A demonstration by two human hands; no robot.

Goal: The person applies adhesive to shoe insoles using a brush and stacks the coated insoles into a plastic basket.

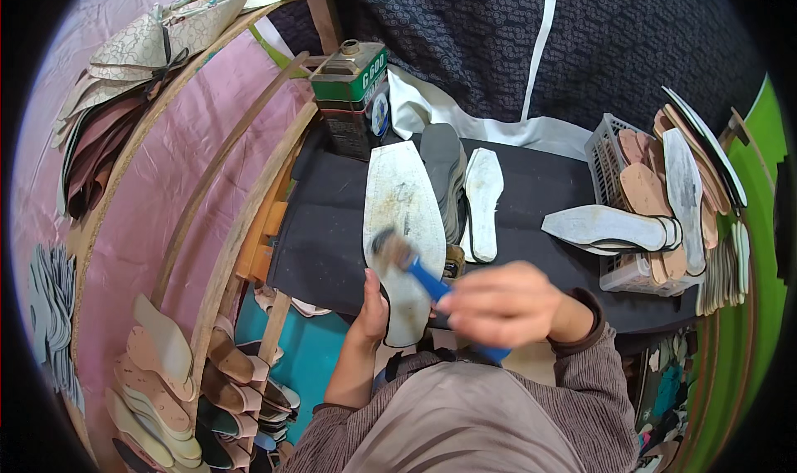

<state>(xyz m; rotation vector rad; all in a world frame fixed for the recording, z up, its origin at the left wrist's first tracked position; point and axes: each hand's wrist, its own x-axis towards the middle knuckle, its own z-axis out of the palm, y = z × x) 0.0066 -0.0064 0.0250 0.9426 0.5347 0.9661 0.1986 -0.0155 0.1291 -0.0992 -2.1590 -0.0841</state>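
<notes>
A large white shoe insole (403,186) with a dark edge and brownish smudges lies lengthwise before me, over the front of the dark table. My left hand (371,313) grips its near left edge, thumb showing and the other fingers hidden underneath. A blue-handled brush (427,280) is held in my right hand (508,304), fingers closed around the handle. Its bristle end, blurred by motion, is over the insole's middle-left part. Just right of the insole are a stack of grey insoles (442,161), smaller white insoles (482,192) and a partly hidden small container (454,261).
A green and dark metal can (347,103) stands at the back left of the dark table (527,195). To the right, a white plastic basket (608,141) bears tan insoles, with white insoles (610,226) beside it. Wooden rack bars (220,307) and stacked shoe parts line the left.
</notes>
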